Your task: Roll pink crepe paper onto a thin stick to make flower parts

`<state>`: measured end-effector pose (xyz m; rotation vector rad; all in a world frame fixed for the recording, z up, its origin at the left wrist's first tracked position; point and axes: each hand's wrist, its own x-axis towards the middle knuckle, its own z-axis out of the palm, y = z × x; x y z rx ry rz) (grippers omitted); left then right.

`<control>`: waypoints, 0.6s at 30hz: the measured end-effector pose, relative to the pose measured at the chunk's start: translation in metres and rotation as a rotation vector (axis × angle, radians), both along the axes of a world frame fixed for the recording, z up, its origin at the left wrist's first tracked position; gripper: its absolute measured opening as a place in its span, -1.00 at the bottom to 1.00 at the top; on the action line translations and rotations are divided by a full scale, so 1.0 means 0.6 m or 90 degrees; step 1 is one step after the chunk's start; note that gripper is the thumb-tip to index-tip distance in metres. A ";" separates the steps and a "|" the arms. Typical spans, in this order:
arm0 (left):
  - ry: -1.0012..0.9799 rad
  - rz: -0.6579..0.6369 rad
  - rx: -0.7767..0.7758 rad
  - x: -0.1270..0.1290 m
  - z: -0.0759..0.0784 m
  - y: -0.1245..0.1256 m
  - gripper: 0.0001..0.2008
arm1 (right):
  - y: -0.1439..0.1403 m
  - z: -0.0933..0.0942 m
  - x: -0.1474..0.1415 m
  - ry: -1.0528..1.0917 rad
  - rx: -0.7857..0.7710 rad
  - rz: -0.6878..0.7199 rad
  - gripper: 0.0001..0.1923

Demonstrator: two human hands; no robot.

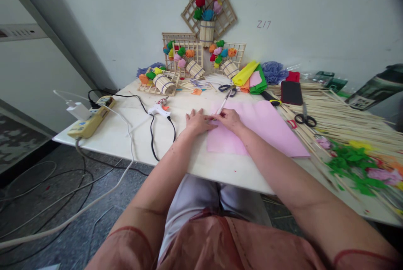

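White tabletop (126, 135): left hand (197, 121) flat on smooth pink paper sheet (261, 131), right hand (231, 119) fingers pinching a slim pen (224, 104).

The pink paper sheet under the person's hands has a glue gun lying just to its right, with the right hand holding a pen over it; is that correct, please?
Not quite: the head view shows the glue gun lying left of the pink paper sheet, not right. The right hand does hold a pen over it.

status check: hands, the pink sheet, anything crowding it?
Left hand flat at pink sheet corner. Right hand holds pen, tip on sheet. Scissors and sticks crowd right edge; glue gun lies left.
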<state>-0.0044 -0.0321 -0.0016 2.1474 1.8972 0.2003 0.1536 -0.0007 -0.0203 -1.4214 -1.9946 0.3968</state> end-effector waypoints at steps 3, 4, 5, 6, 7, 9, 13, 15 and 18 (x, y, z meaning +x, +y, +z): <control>-0.003 0.005 -0.004 0.000 0.000 0.001 -0.42 | -0.002 0.003 -0.001 -0.019 0.005 -0.005 -0.69; -0.004 0.005 -0.004 0.001 0.000 0.002 -0.42 | -0.002 0.004 -0.001 -0.025 0.008 -0.008 -0.69; -0.005 0.005 -0.005 0.001 0.000 0.002 -0.41 | -0.002 0.004 -0.001 -0.029 0.009 -0.012 -0.69; -0.006 0.006 -0.006 0.001 0.000 0.002 -0.41 | -0.002 0.004 -0.001 -0.032 0.010 -0.015 -0.69; -0.006 0.006 -0.008 0.001 -0.001 0.002 -0.41 | -0.001 0.004 -0.001 -0.032 0.009 -0.017 -0.69; -0.007 0.005 -0.006 0.000 -0.001 0.002 -0.41 | -0.001 0.003 -0.001 -0.023 0.006 -0.015 -0.69; -0.003 0.001 -0.001 0.000 0.000 0.001 -0.41 | -0.002 0.004 -0.001 -0.006 0.002 -0.007 -0.68; -0.002 0.002 -0.005 0.000 0.002 0.000 -0.40 | -0.003 0.005 -0.002 -0.011 -0.001 -0.005 -0.68; -0.004 0.003 -0.008 0.001 0.004 -0.002 -0.40 | -0.003 0.005 -0.002 -0.022 -0.006 -0.011 -0.68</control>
